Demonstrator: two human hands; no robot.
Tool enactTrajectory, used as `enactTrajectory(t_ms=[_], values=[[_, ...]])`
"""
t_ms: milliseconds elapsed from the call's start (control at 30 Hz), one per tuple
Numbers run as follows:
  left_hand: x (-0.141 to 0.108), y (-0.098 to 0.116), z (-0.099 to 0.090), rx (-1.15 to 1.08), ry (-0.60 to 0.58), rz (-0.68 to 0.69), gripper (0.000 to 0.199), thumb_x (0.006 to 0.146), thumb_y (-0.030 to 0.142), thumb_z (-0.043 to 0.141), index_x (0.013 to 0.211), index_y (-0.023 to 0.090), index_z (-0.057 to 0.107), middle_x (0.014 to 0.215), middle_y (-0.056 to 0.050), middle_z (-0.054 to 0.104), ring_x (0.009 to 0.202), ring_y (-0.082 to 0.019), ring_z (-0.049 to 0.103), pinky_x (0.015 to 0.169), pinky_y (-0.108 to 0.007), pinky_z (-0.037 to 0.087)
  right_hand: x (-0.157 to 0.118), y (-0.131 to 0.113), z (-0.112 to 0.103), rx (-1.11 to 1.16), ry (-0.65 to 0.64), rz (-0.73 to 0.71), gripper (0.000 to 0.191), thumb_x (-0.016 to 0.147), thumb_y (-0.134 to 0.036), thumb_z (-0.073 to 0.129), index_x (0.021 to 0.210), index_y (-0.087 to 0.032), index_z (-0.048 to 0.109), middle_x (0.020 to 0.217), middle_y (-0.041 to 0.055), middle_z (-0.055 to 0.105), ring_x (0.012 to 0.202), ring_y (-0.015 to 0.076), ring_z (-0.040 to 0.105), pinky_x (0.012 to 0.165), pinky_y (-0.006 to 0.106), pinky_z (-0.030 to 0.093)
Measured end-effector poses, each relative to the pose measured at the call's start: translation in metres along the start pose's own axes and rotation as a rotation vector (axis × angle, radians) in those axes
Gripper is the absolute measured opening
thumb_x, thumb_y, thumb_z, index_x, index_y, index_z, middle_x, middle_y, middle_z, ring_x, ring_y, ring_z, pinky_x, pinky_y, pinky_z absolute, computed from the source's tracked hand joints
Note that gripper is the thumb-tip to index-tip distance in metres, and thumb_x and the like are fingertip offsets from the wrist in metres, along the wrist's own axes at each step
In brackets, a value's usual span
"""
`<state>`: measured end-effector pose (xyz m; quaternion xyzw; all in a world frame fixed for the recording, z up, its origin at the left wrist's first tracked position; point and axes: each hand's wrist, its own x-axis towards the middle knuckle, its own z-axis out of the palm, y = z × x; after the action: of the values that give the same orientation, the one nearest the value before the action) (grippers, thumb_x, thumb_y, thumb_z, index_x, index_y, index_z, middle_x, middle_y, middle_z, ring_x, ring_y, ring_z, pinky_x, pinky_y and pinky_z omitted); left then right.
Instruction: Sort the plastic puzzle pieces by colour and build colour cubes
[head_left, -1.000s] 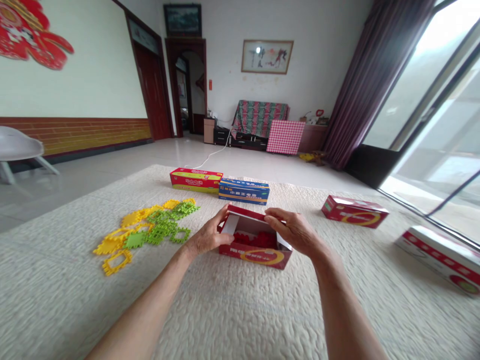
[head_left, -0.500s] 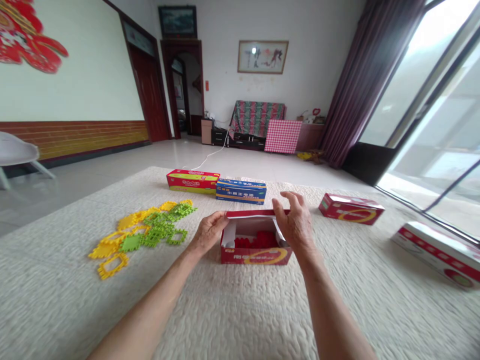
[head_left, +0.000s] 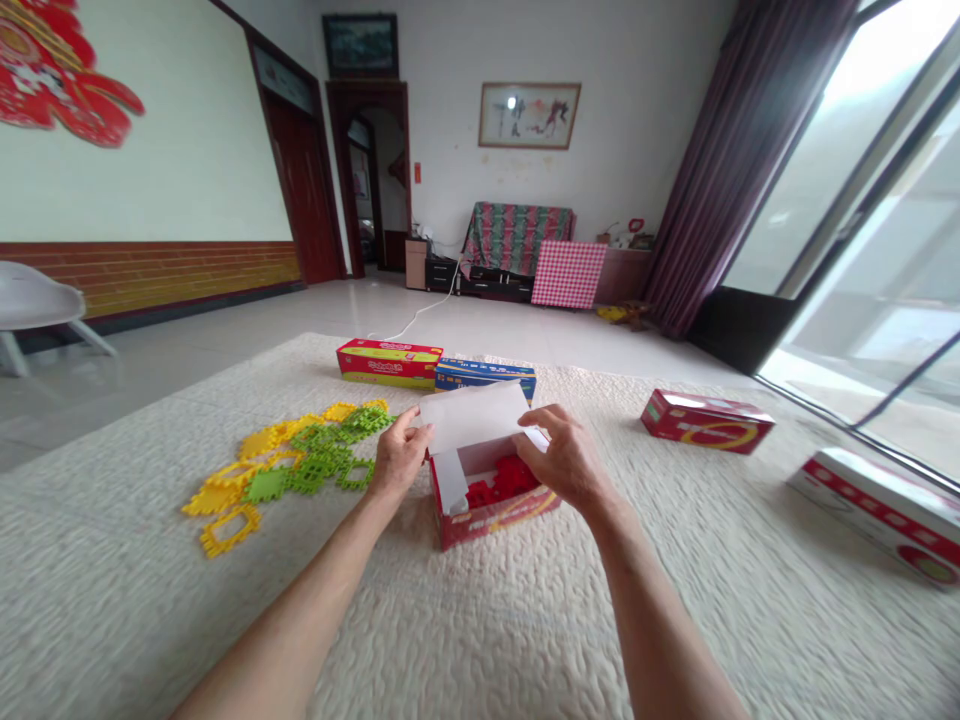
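A small red cardboard box (head_left: 491, 522) sits on the quilted mat in front of me, turned at a slight angle. Its lid flap (head_left: 472, 415) stands up and shows the white inside. Red plastic pieces (head_left: 504, 482) lie in the box. My left hand (head_left: 403, 447) is closed, pinching the left edge of the lid flap between thumb and fingers. At the other end, my right hand (head_left: 559, 447) has its bent fingers and thumb around the white side flap and the box's right corner.
Yellow plastic pieces (head_left: 221, 490) and green ones (head_left: 315, 460) lie spread to the left. Behind the open box are a red-and-yellow box (head_left: 388, 363) and a blue box (head_left: 457, 376). Another red box (head_left: 705, 421) and a white-and-red box (head_left: 877, 510) stand right.
The lid flap has swung up, now showing its white inner face. The box has turned slightly and shifted left. My right hand has moved down and left to the side flap.
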<state>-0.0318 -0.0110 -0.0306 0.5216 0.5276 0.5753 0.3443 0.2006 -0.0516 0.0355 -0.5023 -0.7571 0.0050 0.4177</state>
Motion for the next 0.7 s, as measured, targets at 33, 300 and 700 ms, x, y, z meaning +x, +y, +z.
enactTrajectory(t_ms=[33,300,700], values=[[0.001,-0.003,-0.001,0.046,0.01,0.006,0.063,0.073,0.043,0.06,0.128,0.014,0.051,0.058,0.005,0.056,0.05,-0.013,0.05,0.05,-0.024,0.041,0.0,0.002,0.001,-0.042,-0.052,0.03,0.017,0.073,-0.023,0.061,0.089,-0.02,0.066,0.097,0.0073,0.064,0.088,0.0212,0.06,0.082,0.038,0.047],[-0.001,0.002,-0.004,0.389,0.145,0.23,0.044,0.074,0.032,0.061,0.116,0.02,0.06,0.119,-0.01,0.061,0.101,-0.025,0.061,0.094,-0.039,0.045,-0.003,0.014,-0.002,-0.138,-0.146,0.149,0.021,0.074,-0.015,0.052,0.086,-0.02,0.068,0.098,0.0081,0.062,0.092,0.021,0.058,0.087,0.037,0.044],[-0.01,0.017,-0.006,0.663,0.072,0.64,0.023,0.084,0.022,0.05,0.095,0.021,0.07,0.112,-0.009,0.065,0.108,-0.026,0.053,0.101,-0.041,0.037,-0.001,0.044,-0.009,-0.21,0.083,0.266,0.026,0.075,-0.017,0.048,0.088,-0.019,0.071,0.092,0.0067,0.063,0.078,0.0182,0.06,0.073,0.03,0.044]])
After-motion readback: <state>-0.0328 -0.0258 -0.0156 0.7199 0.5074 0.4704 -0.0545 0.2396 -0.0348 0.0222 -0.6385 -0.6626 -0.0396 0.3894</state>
